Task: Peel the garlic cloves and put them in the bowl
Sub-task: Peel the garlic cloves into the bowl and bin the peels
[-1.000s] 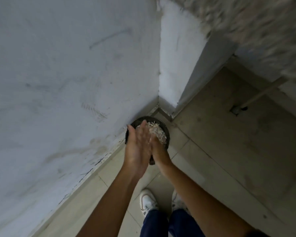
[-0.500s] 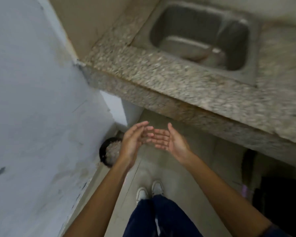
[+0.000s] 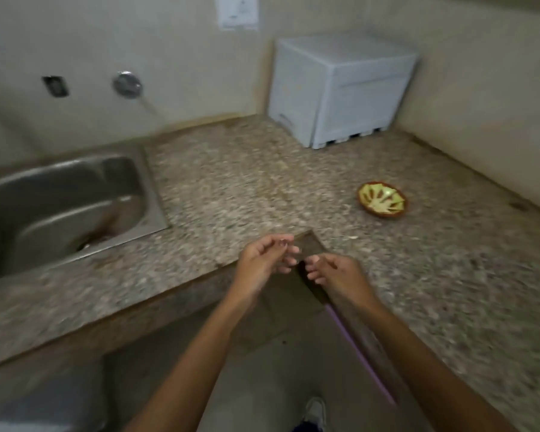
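Observation:
A small brown bowl (image 3: 383,199) with a green leaf pattern inside stands on the speckled stone counter (image 3: 250,182) at the right. It looks to hold no cloves. My left hand (image 3: 264,260) and my right hand (image 3: 335,274) hover side by side over the inner corner of the counter's front edge, fingers loosely curled, holding nothing. A small pale scrap (image 3: 353,238), perhaps garlic or peel, lies on the counter just beyond my right hand. The frame is blurred by motion.
A steel sink (image 3: 60,201) is set in the counter at the left. A white plastic box (image 3: 340,88) stands in the back corner by the wall. The tiled floor and one shoe (image 3: 315,411) show below between my arms.
My view has swung up from the floor-level black container of peels by the wall to the counter. My hands, earlier rubbing together over that container, now hang apart over the counter edge.

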